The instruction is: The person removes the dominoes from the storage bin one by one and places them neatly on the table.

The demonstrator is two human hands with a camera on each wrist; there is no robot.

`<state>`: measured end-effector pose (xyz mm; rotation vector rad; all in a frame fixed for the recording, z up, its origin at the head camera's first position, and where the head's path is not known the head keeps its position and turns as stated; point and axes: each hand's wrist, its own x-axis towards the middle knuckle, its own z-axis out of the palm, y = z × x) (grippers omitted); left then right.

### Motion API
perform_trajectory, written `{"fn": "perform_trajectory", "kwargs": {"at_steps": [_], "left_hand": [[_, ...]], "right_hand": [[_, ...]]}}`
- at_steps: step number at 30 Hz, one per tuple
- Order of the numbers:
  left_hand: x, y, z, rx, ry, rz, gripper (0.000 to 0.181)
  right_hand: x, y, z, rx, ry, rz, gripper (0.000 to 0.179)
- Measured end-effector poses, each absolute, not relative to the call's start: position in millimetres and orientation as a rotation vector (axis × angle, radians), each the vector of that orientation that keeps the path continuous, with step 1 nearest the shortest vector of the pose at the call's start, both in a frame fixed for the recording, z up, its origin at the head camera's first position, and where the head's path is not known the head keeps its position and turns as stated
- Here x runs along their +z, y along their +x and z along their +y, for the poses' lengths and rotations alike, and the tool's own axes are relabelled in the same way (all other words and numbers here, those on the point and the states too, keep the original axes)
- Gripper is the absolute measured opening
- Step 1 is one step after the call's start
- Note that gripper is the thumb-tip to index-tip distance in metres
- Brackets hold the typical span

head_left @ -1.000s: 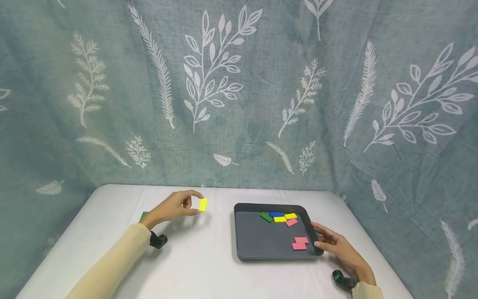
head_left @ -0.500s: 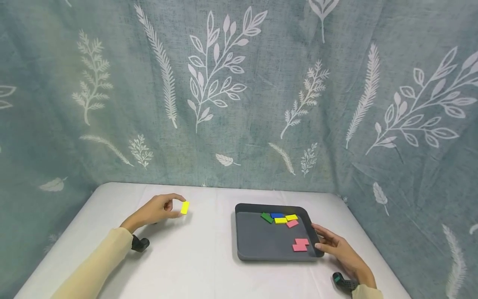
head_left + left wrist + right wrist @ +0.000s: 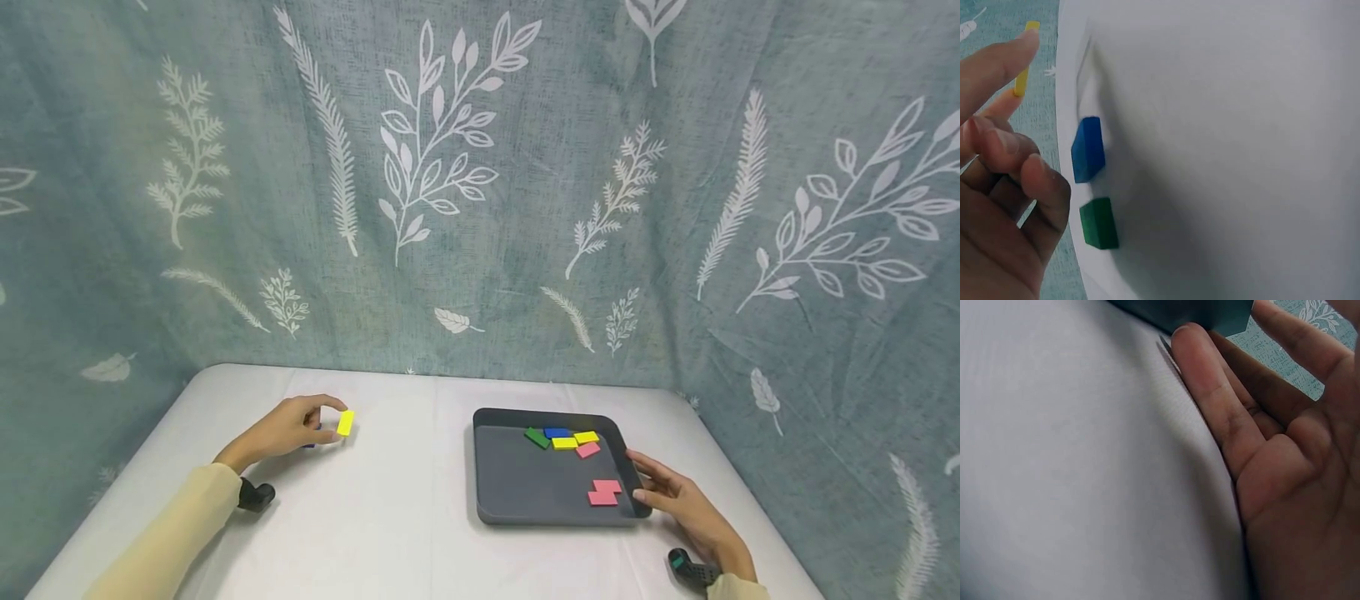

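white cloth [image 3: 390, 517], round-cornered tray [image 3: 528, 487], rectangular yellow block [image 3: 346, 422]

Leafy curtain [image 3: 517, 267] behind white table [image 3: 405, 517] suggests a booth.

No text, label, brand, number or sign can be read in any view. Any marking on the left wrist device [image 3: 257, 497] or the right wrist device [image 3: 688, 568] is too small to make out.

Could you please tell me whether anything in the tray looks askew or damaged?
Nothing looks damaged. The green block in the gray tray lies slanted, whereas the blue block beside it lies nearly straight.
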<state>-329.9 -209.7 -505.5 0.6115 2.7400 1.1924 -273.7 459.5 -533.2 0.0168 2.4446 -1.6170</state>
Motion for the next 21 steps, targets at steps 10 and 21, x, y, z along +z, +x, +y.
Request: {"fn": "perform_trajectory", "kwargs": {"at_steps": [10,21], "left_hand": [[-508,-329,-221,1.138,0.586,2.768,0.049],[-512,-334,-226,1.09,0.561,2.771,0.048]], "right_hand": [[-534,-275,459,-1.608,0.023,2.461,0.076],[-534,-275,458,-1.627,0.02,2.448,0.076]]}}
